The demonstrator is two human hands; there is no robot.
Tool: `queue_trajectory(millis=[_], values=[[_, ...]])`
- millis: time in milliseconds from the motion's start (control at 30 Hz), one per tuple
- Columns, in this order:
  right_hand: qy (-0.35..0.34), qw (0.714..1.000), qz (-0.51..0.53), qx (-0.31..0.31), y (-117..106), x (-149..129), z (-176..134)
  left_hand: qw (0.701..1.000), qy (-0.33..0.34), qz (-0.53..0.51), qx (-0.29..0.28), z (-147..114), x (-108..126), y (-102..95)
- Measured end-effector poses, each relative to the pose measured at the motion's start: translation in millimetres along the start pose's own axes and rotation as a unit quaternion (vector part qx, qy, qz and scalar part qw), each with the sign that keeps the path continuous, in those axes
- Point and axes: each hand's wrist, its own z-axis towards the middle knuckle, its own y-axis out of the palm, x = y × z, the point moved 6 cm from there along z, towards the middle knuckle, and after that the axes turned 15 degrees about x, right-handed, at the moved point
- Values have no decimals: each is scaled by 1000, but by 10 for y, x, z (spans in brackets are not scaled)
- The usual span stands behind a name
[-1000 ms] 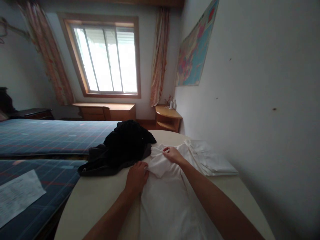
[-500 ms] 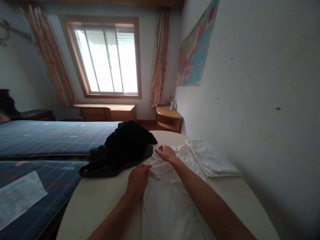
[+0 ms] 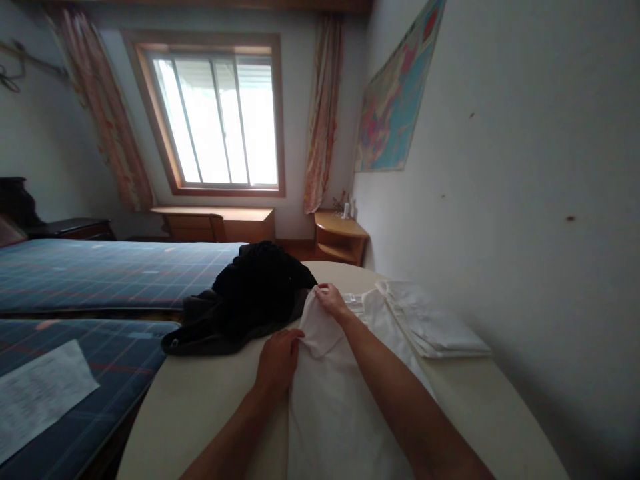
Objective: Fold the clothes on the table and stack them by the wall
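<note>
A white shirt lies spread on the round cream table, its upper edge away from me. My right hand pinches a flap of its cloth at the far left and holds it slightly raised. My left hand is at the shirt's left edge, thumb and fingertips closed on the cloth near the flap's lower corner. My right forearm covers part of the shirt. To the right, a folded stack of white cloth lies close beside it.
A heap of black clothing sits on the table's left side, close to my hands. Beds with blue plaid covers stand to the left, one bearing a paper sheet. The wall runs along the right.
My right hand has drawn the flap of cloth up and away, so it looks smoother and more stretched. My left hand has stayed at the shirt's edge. The view has shifted slightly.
</note>
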Motion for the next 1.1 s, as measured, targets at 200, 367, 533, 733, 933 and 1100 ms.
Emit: queue_trajectory(millis=[200, 367, 533, 733, 933, 1100], values=[[-74, 992, -66, -76, 47, -13, -245, 999, 14, 30, -11, 3, -3, -2], [-121, 973, -184, -73, -124, 13, -427, 998, 16, 55, 3, -1, 35, -5], [-142, 947, -265, -110, -146, 74, -549, 998, 27, 64, -1, -20, 75, 43], [-133, 934, -324, -76, -258, 40, -469, 997, 28, 75, -12, -26, 42, 84], [-91, 921, -367, -97, -402, 212, -435, 998, 9, 60, -2, -28, 46, 89], [-127, 926, -343, -91, -410, 23, -485, 999, -43, -15, -1, -74, 7, 85]])
